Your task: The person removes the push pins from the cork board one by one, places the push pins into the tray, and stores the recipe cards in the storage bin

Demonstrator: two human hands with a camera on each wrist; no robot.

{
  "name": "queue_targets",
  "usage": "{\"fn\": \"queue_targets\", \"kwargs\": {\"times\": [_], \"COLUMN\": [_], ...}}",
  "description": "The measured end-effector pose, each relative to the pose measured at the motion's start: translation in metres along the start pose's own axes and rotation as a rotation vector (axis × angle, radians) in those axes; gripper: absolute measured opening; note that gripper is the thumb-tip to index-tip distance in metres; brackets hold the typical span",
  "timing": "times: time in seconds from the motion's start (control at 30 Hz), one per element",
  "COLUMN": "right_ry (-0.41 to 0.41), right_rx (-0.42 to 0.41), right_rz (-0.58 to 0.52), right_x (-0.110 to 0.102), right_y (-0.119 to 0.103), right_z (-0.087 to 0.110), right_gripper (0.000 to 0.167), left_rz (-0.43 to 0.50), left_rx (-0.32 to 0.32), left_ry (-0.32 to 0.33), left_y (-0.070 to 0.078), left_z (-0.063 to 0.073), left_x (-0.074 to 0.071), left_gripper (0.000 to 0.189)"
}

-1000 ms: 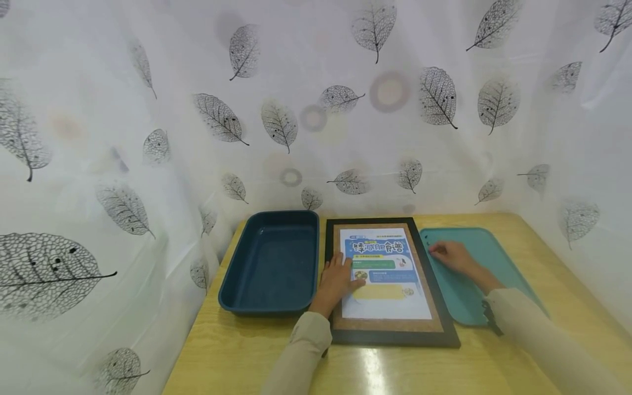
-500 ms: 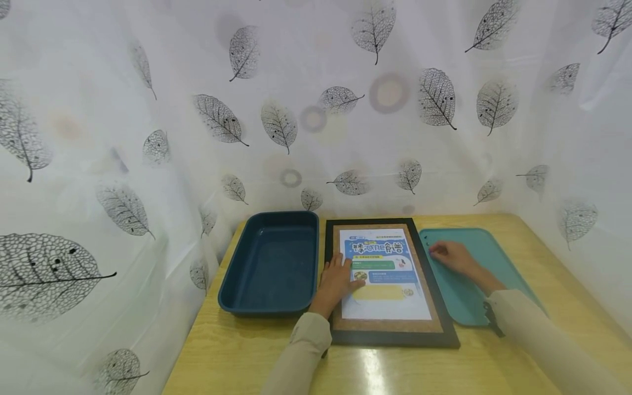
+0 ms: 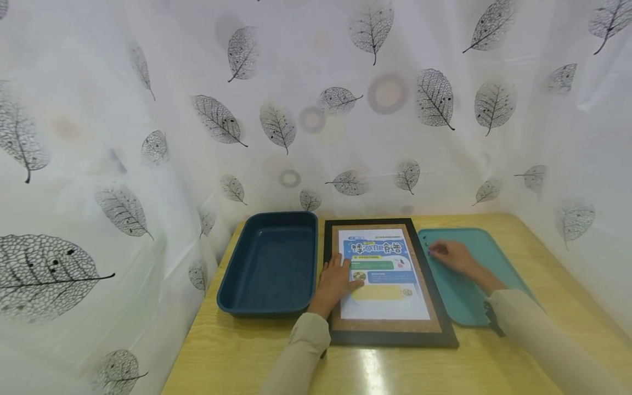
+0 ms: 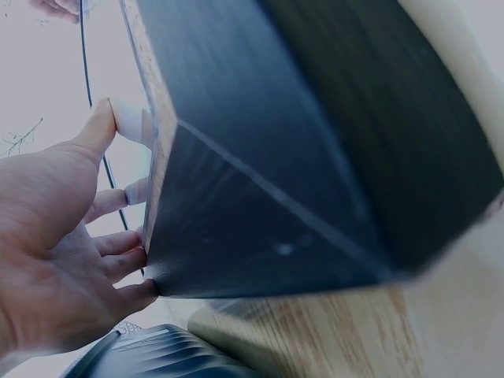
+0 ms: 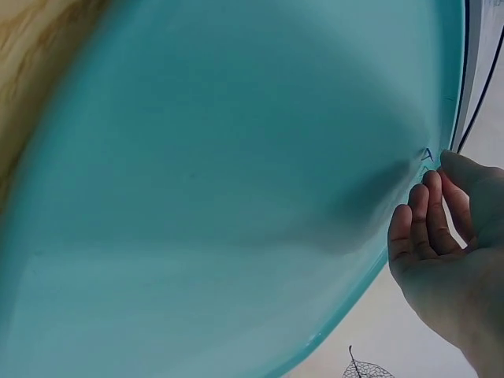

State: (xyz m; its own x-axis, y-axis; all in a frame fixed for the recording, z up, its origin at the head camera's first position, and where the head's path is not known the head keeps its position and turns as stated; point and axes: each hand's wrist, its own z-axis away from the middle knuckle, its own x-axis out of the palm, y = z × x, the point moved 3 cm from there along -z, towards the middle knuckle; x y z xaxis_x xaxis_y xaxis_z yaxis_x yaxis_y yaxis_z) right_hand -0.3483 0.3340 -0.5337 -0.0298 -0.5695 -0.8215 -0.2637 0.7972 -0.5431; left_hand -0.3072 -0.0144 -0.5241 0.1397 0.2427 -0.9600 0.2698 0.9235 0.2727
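A black-framed cork board [image 3: 393, 338] lies on the table with a printed paper sheet [image 3: 390, 311] on it. My left hand [image 3: 333, 282] rests across the board's left edge, fingers spread and the thumb over the sheet. In the left wrist view the fingers of this hand [image 4: 71, 228] reach past the frame's corner. Over the left side of a turquoise tray [image 3: 494, 263], my right hand [image 3: 453, 255] pinches a tiny purplish pin-like thing [image 3: 432, 253] between thumb and forefinger. Small dark bits [image 3: 426, 241] lie in the tray just beyond the fingertips.
A deep dark blue tray [image 3: 269, 269] stands left of the board. The wooden table [image 3: 237, 351] shows in front of all three. White curtain sheeting [image 3: 326, 131] with a leaf print hangs behind and at both sides.
The tint at my right fingertips has gone from pinkish to bluish purple. Both hands hold their places, and the head view has shifted very slightly.
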Motion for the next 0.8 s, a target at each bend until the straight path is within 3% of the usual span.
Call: {"fn": "queue_targets", "kwargs": {"times": [0.3, 0.8], "right_ry": [-0.014, -0.027], "right_rx": [0.020, -0.036], "right_rz": [0.024, 0.025], "right_x": [-0.002, 0.006], "right_y": [-0.009, -0.026], "right_z": [-0.003, -0.011], "right_gripper": [0.023, 0.022], "left_rz": [-0.008, -0.019], "left_rx": [0.002, 0.013], "left_ry": [-0.004, -0.001], "left_y": [-0.001, -0.002], "left_z": [-0.001, -0.003], "left_x": [0.001, 0.003], "left_gripper": [0.080, 0.079]}}
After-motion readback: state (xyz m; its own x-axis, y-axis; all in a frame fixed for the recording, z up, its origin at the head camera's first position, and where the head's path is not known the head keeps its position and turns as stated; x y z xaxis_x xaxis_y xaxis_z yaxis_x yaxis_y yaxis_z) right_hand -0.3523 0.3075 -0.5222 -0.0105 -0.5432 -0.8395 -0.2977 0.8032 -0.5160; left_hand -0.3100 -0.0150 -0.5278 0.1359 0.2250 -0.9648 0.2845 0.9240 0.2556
